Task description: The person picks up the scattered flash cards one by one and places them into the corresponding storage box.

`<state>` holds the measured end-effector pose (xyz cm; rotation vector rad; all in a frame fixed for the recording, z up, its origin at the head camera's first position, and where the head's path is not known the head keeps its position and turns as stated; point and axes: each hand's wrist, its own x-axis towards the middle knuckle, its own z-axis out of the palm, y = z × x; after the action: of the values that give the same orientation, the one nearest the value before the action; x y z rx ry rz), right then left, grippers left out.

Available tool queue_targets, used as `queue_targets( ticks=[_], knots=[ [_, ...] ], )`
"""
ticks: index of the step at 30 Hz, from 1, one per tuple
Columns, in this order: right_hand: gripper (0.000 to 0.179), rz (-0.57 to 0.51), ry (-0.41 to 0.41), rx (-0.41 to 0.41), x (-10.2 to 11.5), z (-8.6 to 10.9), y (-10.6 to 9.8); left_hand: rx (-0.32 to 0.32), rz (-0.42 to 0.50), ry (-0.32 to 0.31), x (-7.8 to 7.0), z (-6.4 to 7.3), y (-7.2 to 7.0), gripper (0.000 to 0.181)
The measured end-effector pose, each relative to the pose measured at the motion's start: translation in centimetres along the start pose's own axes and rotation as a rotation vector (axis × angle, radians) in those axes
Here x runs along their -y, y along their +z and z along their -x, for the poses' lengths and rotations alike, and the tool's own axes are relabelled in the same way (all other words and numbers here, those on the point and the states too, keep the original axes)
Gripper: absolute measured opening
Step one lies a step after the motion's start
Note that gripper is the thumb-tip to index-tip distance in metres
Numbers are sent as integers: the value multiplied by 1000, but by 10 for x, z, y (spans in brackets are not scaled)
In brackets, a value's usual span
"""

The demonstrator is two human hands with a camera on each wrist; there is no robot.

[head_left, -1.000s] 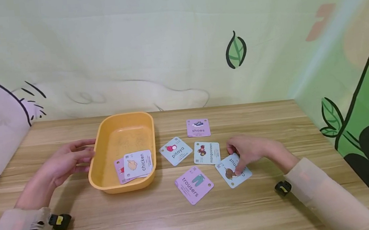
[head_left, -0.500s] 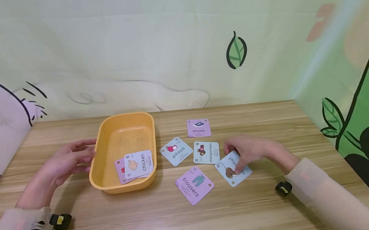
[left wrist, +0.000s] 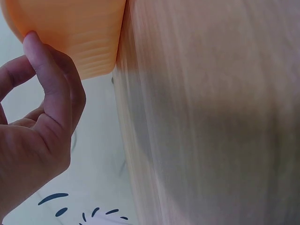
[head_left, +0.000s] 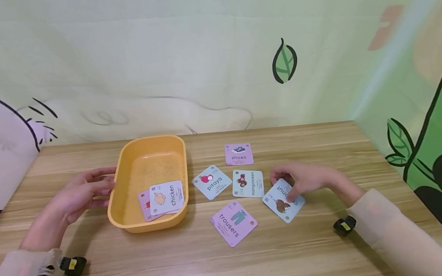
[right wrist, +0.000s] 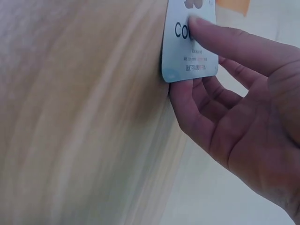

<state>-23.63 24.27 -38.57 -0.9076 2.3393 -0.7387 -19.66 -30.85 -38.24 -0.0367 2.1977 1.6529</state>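
In the head view my right hand (head_left: 308, 176) pinches a pale blue card (head_left: 277, 200) with a brown coconut picture. The right wrist view shows the thumb across the printed face of this coconut card (right wrist: 190, 61) and the other fingers behind it. At the left, my left hand (head_left: 79, 195) rests its fingertips against the outer side of a yellow plastic tray (head_left: 138, 170). A fingertip meets the orange-looking tray wall (left wrist: 77, 35) in the left wrist view. Inside the tray lie a white chicken card (head_left: 164, 198) and a purple card (head_left: 146, 211) partly under it.
Between tray and right hand lie a pitaya card (head_left: 212, 182), a mangosteen card (head_left: 247, 183), a purple trousers card (head_left: 234, 224) and, farther back, a purple shoes card (head_left: 238, 154). A printed cloth backdrop (head_left: 197, 60) rises behind the wooden table (head_left: 169, 267).
The coconut card has shifted slightly right, away from the mangosteen card, and its near edge has lifted with my right hand's pinch. My left hand and the tray stay put.
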Motion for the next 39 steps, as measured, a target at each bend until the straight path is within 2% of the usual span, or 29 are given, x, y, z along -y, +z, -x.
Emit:
queue_targets(
  ticks=[10,19,27,32,39],
  knots=[
    [37,-71,24,26,-3,5,-6,1,10,-1,1,0,0,66],
    [28,-349,130,91,-19,13,-13,6,5,6,1,0,-1,65],
    [32,-467,137,44,-25,17,-20,9,9,1,-1,0,-1,66],
    [35,-496,124,-1,-20,12,-22,9,3,3,-1,0,-2,65],
    [36,-494,96,-19,-7,-1,-18,7,4,-1,-1,0,0,65]
  ],
)
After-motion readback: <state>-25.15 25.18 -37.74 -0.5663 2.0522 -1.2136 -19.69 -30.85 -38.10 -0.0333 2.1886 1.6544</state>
